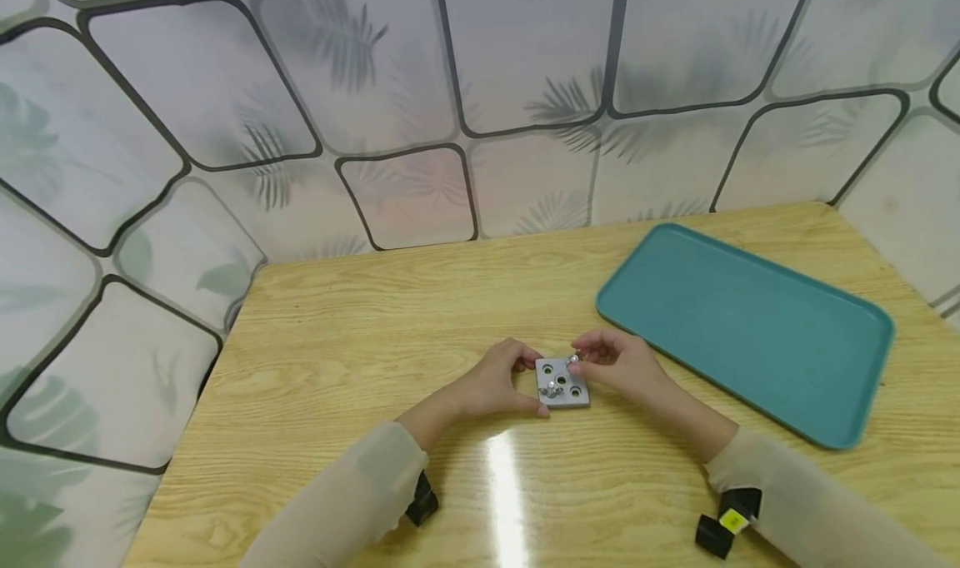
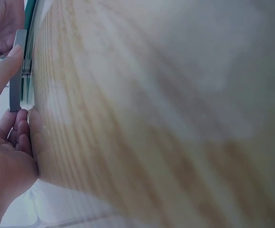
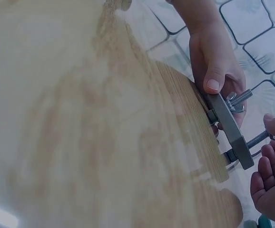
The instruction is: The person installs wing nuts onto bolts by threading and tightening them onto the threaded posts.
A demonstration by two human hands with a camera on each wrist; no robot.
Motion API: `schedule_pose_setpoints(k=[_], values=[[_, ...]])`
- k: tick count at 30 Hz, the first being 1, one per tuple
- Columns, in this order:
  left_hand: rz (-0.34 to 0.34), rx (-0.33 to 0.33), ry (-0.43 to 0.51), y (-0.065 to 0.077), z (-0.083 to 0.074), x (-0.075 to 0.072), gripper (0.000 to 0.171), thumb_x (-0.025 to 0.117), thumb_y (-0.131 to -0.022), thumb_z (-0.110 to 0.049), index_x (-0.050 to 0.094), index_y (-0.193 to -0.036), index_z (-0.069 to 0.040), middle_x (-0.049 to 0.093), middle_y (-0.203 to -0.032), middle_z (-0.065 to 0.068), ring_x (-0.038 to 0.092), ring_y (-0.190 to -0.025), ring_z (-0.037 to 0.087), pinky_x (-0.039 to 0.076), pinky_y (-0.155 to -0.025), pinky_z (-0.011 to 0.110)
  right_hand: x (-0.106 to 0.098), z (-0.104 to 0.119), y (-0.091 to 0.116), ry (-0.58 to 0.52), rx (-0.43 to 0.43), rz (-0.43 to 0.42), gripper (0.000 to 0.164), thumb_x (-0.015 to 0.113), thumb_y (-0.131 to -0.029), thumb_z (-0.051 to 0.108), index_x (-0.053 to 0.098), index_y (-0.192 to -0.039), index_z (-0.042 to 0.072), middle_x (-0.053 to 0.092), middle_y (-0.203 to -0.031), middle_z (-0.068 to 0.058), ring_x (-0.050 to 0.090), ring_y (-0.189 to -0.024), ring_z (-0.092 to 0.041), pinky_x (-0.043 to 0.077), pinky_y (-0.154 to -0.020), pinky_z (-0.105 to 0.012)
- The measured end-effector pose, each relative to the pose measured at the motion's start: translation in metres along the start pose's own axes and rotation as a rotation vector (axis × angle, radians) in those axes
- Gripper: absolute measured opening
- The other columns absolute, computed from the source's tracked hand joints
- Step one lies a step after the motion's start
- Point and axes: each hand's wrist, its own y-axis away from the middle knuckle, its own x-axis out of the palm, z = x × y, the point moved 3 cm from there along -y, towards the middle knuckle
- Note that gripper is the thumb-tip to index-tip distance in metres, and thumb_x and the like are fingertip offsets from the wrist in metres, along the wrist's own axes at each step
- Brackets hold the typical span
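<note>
A square grey metal plate (image 1: 567, 402) with several round holes stands just over the table, two bolts passing up through it. My left hand (image 1: 491, 382) grips it by opposite edges, thumb on the near side and fingers on the far side. Close to that hand, a wing nut (image 3: 236, 108) sits partway down one threaded bolt (image 3: 244, 96). At the other corner my right hand (image 1: 621, 366) pinches a small wing nut (image 3: 274, 138) at the tip of the second bolt (image 3: 258, 139). Bolt heads (image 3: 230, 156) show beneath the plate, against the wooden tabletop.
A teal tray (image 1: 750, 326) lies on the wooden table (image 1: 360, 335) to the right, its near edge close behind my right hand. Patterned fabric (image 1: 405, 193) hangs along the back and both sides of the table. Each wrist carries a black camera mount (image 1: 738, 510).
</note>
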Motion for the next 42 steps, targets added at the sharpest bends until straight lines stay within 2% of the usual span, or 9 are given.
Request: schedule_pose_setpoints(k=[10,16,25,31,36,42], values=[[-0.001,-0.001,0.0,0.0,-0.001,0.0,0.067,0.087,-0.066,-0.029,0.054,-0.119,-0.007,0.052,-0.111,-0.001,0.047,-0.103,0.012,0.04,-0.092,0.026,0.0,0.001,0.0,0.005,-0.012,-0.001,0.027,0.076,-0.078,0.009,0.064,-0.099,-0.004,0.065,-0.085,-0.007,0.058,-0.074,-0.007,0.049,-0.068,-0.021],[0.001,0.002,0.002,0.0,0.0,0.001,0.066,0.087,-0.065,-0.027,0.054,-0.119,-0.006,0.052,-0.11,0.0,0.048,-0.102,0.012,0.04,-0.092,0.025,-0.004,-0.001,0.008,0.004,0.033,-0.006,0.026,0.077,-0.078,0.014,0.064,-0.095,-0.001,0.066,-0.086,-0.003,0.059,-0.074,-0.007,0.05,-0.067,-0.021],[-0.002,-0.002,0.017,0.002,-0.001,0.0,0.065,0.087,-0.066,-0.026,0.055,-0.119,-0.007,0.052,-0.11,-0.001,0.048,-0.101,0.011,0.04,-0.091,0.025,-0.005,0.0,0.014,-0.013,0.042,0.021,0.016,0.068,-0.086,0.011,0.064,-0.096,-0.001,0.066,-0.092,-0.009,0.056,-0.076,-0.006,0.047,-0.066,-0.021],[-0.003,-0.006,0.014,0.002,-0.001,0.0,0.065,0.087,-0.066,-0.026,0.055,-0.119,-0.007,0.052,-0.11,-0.001,0.048,-0.102,0.012,0.04,-0.092,0.025,-0.005,0.0,0.01,-0.045,0.075,0.001,0.025,0.07,-0.085,0.015,0.063,-0.101,-0.003,0.067,-0.094,-0.01,0.058,-0.076,-0.007,0.048,-0.067,-0.021],[0.002,-0.002,0.008,0.002,-0.002,0.0,0.065,0.087,-0.066,-0.027,0.054,-0.119,-0.007,0.052,-0.111,-0.001,0.047,-0.102,0.012,0.04,-0.092,0.025,-0.002,0.0,0.006,-0.044,0.042,0.016,0.029,0.073,-0.082,0.012,0.063,-0.103,-0.006,0.067,-0.096,-0.013,0.06,-0.077,-0.006,0.049,-0.069,-0.02],[-0.002,0.006,0.001,0.001,-0.002,0.0,0.066,0.087,-0.066,-0.026,0.054,-0.119,-0.006,0.052,-0.111,0.0,0.048,-0.103,0.012,0.04,-0.092,0.025,0.002,0.0,0.001,-0.023,0.009,0.019,0.026,0.073,-0.081,0.009,0.064,-0.101,-0.006,0.067,-0.088,-0.007,0.059,-0.076,-0.005,0.049,-0.069,-0.02]])
